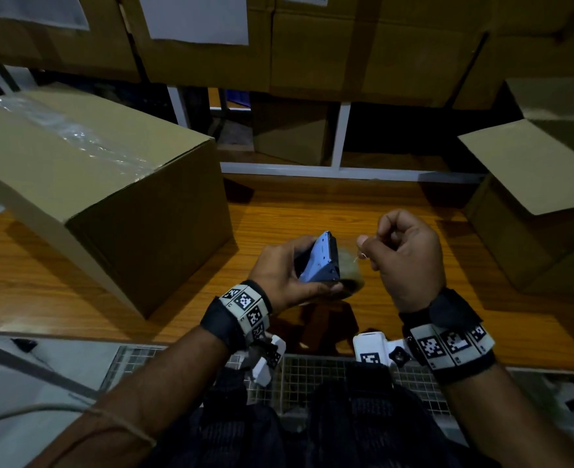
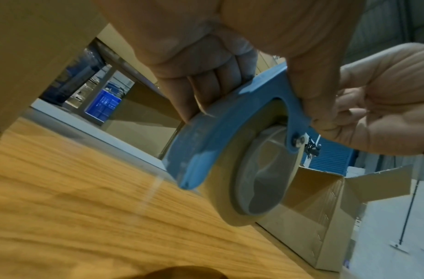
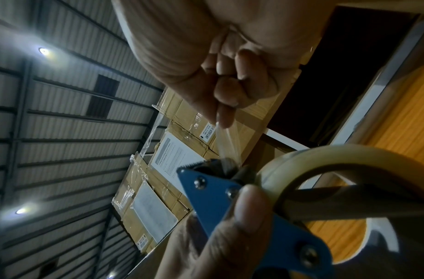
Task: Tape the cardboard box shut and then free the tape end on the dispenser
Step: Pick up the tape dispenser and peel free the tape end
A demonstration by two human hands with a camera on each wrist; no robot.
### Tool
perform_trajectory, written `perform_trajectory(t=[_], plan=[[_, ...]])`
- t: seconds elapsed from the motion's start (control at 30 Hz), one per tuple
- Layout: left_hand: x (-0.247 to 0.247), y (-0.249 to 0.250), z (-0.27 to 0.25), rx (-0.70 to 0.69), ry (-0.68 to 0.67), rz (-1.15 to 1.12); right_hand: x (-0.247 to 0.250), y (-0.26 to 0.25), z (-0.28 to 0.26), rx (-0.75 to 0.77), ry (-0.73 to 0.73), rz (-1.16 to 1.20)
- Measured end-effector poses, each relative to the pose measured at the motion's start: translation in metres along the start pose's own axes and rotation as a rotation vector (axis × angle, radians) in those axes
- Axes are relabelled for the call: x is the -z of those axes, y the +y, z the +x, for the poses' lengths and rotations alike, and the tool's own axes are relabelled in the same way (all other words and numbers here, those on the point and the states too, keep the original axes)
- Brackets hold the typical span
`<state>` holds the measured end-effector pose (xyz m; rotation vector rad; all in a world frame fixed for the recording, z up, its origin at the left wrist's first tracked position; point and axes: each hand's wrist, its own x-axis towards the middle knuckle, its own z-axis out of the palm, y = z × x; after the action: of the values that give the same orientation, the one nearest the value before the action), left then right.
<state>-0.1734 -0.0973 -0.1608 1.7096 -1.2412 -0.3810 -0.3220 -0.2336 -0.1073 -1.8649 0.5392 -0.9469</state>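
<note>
My left hand [image 1: 289, 271] grips the blue tape dispenser [image 1: 321, 261] above the wooden table, fingers curled round its frame [image 2: 206, 143]. The clear tape roll [image 2: 251, 188] sits in it. My right hand [image 1: 403, 251] pinches the free tape end [image 3: 227, 143] between thumb and forefinger, a short strip stretched up from the toothed blade [image 3: 194, 166]. The taped cardboard box [image 1: 93, 184] lies on the table to the left, clear tape along its top seam.
An open cardboard box [image 1: 532, 197] with raised flaps stands at the right of the wooden table [image 1: 312, 211]. Stacked cartons [image 1: 312, 45] fill the shelf behind. A wire-mesh surface [image 1: 312, 369] runs along the near table edge.
</note>
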Motion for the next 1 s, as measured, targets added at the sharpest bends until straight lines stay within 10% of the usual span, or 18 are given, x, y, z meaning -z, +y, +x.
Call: perform_trajectory(t=[0.43, 0.63, 1.0], plan=[[0.019, -0.013, -0.013, 0.015, -0.023, 0.243, -0.008, 0.02, -0.009, -0.157, -0.339, -0.404], [0.026, -0.018, -0.017, -0.059, -0.025, 0.342, -0.013, 0.024, -0.005, -0.529, -0.363, 0.057], [0.035, -0.025, -0.018, -0.097, -0.015, 0.314, -0.039, 0.009, -0.009, -0.719, -0.281, 0.231]])
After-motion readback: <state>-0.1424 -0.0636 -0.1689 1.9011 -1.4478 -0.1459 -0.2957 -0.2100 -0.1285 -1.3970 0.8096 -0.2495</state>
